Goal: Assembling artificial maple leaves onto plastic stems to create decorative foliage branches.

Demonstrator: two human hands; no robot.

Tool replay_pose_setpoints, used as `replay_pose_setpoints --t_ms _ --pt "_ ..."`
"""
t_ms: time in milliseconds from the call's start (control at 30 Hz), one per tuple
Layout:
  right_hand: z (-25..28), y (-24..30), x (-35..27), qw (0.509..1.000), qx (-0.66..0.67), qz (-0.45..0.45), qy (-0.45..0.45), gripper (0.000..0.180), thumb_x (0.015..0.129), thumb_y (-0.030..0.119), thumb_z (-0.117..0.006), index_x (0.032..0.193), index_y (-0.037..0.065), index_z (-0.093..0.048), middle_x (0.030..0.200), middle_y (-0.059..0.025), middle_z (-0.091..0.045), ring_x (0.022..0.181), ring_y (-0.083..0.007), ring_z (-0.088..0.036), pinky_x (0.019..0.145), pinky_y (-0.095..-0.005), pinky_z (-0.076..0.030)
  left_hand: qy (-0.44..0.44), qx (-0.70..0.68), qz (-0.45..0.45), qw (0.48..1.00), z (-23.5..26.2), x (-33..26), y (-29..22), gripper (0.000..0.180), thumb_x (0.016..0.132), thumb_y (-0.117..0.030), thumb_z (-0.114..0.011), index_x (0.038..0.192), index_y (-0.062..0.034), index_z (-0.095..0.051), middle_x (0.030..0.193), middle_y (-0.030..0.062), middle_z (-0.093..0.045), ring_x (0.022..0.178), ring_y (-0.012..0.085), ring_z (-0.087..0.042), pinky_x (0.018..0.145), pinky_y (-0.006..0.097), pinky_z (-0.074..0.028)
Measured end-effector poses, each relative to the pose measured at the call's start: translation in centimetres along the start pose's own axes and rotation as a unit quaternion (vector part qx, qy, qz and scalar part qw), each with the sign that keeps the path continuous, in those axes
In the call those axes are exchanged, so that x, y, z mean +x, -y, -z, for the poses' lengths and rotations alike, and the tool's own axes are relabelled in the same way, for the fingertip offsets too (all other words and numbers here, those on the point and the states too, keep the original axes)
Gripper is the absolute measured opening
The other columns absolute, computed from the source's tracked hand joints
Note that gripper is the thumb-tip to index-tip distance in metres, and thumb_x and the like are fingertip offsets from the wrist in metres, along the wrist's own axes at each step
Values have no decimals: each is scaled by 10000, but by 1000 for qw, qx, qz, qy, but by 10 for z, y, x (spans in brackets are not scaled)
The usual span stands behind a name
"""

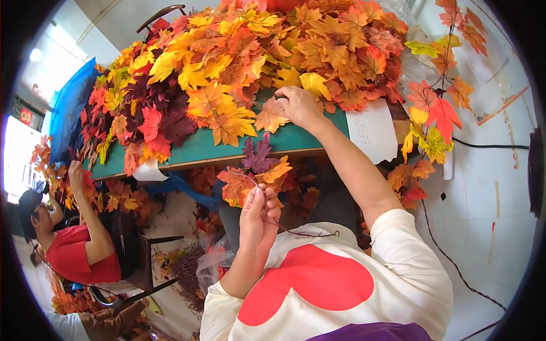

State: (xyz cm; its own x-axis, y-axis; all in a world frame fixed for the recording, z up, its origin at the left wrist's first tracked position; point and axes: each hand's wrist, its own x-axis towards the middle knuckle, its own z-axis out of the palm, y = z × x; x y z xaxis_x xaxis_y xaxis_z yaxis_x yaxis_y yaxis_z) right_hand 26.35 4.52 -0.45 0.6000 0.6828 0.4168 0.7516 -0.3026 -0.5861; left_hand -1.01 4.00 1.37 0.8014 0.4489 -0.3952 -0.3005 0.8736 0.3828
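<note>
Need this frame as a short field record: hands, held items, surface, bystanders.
left hand: pinches a wire stem with a leaf cluster, purple, orange and yellow
right hand: on an orange leaf at the pile's edge
pile of fake maple leaves: covers the green table
co-worker in red shirt: lower left, hand raised to the leaves

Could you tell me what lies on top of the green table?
A deep heap of artificial autumn leaves covers most of the green table; the right hand picks an orange leaf near its bare front strip. A white paper sheet overhangs the edge. Anything beneath the heap is hidden.
</note>
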Motion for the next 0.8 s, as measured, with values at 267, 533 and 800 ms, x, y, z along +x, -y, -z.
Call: replay_pose_setpoints --t_ms 267,533,800 --pt "-9 7 -4 1000 -16 -2 -20 205 799 157 -574 928 2 -609 915 -166 -614 848 -325 -592 749 -393 -462 -5 2 -4 1000 -3 -3 1 106 910 -149 -503 973 -72 -541 892 37 -566 689 86 -478 525 179 -377" --pt "-8 4 -3 999 -8 9 -30 198 777 162 -600 909 16 -621 878 -167 -614 839 -319 -594 754 -401 -465 -4 2 -5 1000 -3 -4 2 106 909 -149 -507 976 -73 -539 898 33 -567 689 84 -485 524 176 -379" --pt "15 -5 20 996 25 52 -69 232 813 110 -527 1029 58 -592 934 -159 -628 886 -292 -609 756 -371 -480 -16 9 2 1000 1 -3 3 99 904 -156 -519 970 -84 -530 877 32 -587 674 76 -488 544 192 -389"
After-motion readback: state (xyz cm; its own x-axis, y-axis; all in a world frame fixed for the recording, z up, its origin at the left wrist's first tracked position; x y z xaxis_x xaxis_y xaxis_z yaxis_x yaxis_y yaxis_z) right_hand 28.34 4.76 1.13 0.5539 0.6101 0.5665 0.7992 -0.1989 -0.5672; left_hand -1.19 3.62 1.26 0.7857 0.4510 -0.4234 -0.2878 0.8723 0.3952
